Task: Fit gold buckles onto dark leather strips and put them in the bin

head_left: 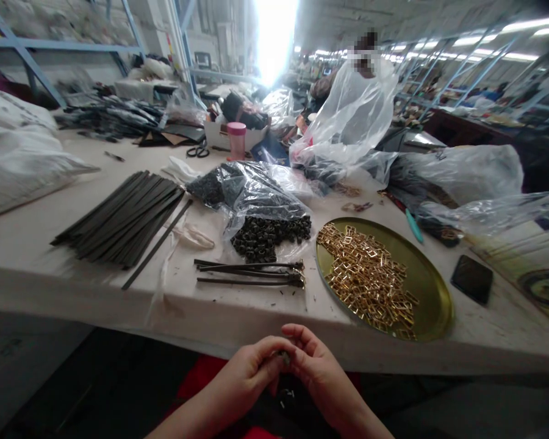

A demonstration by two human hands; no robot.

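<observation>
Left hand (242, 381): closed, fingertips pinching the small dark part (285, 358).
Right hand (322, 372): closed on the same part from the opposite side, fingers curled.
Small dark part: held between the two hands, below the table (238, 317) edge, equally near both; long axis too small to tell.
Straight ahead: buckled black straps (249, 273).
Ahead, right: brass tray (423, 268) of gold buckles (368, 277).

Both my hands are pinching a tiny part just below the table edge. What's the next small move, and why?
Probably reach your right hand up to the gold buckles in the round tray. It and your left hand pinch only a small dark piece, the tray lies nearest on that side, and the thin strips ahead end in small fittings.
</observation>
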